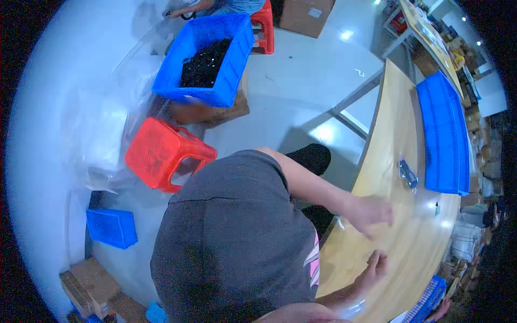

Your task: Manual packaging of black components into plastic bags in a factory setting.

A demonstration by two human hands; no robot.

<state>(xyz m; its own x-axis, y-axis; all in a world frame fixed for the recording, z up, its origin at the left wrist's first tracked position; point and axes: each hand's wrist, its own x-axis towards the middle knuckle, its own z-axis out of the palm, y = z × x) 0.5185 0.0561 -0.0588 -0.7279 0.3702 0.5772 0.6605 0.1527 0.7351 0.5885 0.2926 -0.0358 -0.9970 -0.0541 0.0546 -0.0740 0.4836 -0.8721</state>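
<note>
Both hands were over the wooden table (397,107), apart from each other. Left hand (371,212) was motion-blurred, fingers bent downward; couldn't tell if it had anything. Right hand (372,271) was nearer the body, fingers curled in toward the thumb; no object showed, but a small one could have been hidden in there. Dark item in a clear bag (407,175) lay on the table beyond the left hand, just beside the big blue bin (446,134), touched by neither hand. Progress, my read: that one looked bagged and set down; couldn't confirm the bag was sealed. A small dark piece (437,209) sat on the tabletop near the bin's end, loose as far as I could tell. Couldn't see into that bin, so no count of finished ones. Plenty looked left: the blue tub (234,78) on the far side of the red stool (156,153) held a heap of loose black pieces (207,64), assuming those fed the same work. Overall: early or mid-run, couldn't pin down which.
</note>
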